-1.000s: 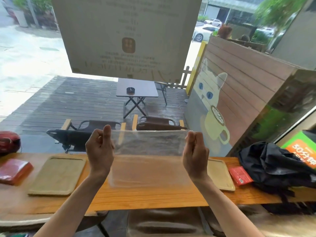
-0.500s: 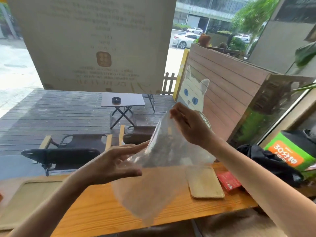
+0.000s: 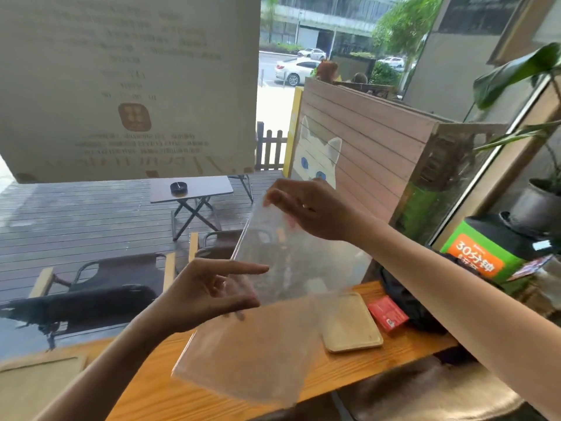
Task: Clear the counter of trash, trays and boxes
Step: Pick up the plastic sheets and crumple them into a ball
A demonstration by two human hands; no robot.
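A clear plastic bag [image 3: 267,335] hangs in the air over the wooden counter [image 3: 403,357]. My right hand [image 3: 306,208] pinches its top edge, raised high. My left hand [image 3: 209,293] is lower, fingers spread at the bag's side near the mouth, thumb and fingers touching the film. On the counter lie a pale wooden tray [image 3: 349,326] to the right, a second tray [image 3: 39,384] at the far left, and a small red packet [image 3: 387,312] beside the right tray.
A black bag [image 3: 403,296] sits on the counter's right end, with a green box [image 3: 482,256] and a potted plant [image 3: 537,205] behind it. A window runs along the counter's far edge; chairs and a folding table stand outside. A brown stool [image 3: 431,396] is below.
The bag was stretched flat between both fists; my right hand has lifted its edge up and right, my left hand has loosened and moved to the side. The view turned right.
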